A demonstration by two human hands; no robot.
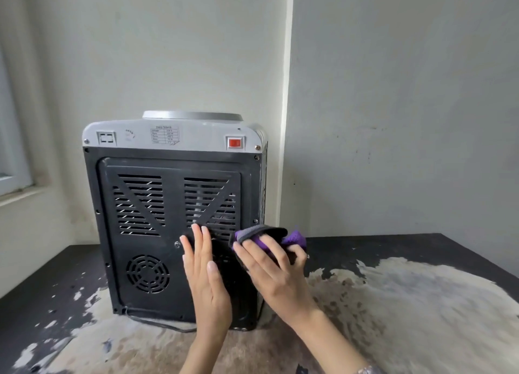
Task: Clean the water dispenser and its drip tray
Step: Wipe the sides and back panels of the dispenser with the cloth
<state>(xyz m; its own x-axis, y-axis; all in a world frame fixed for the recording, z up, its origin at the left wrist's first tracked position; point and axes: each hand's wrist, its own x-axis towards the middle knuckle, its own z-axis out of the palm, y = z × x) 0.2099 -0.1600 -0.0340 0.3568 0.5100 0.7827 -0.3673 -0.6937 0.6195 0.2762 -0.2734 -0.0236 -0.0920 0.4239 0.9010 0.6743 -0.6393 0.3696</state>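
Cloth [292,237], purple and grey, gripped in the right hand [276,272] at the dispenser's [174,205] 4 o'clock corner, left hand [205,272] flat-fingered on its back panel atop the tabletop [421,303]: slow strokes along the vents suit best.

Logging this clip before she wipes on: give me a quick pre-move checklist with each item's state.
1. Cloth in the right hand: ok, fingers curled round it.
2. Left hand flat at the back panel, fingers straight: ok.
3. Dispenser upright on the table: ok.
4. Power cord unplugged: cannot tell, it trails out of sight.
5. Red switch off: cannot tell.
6. Drip tray: cannot tell, front faces away.
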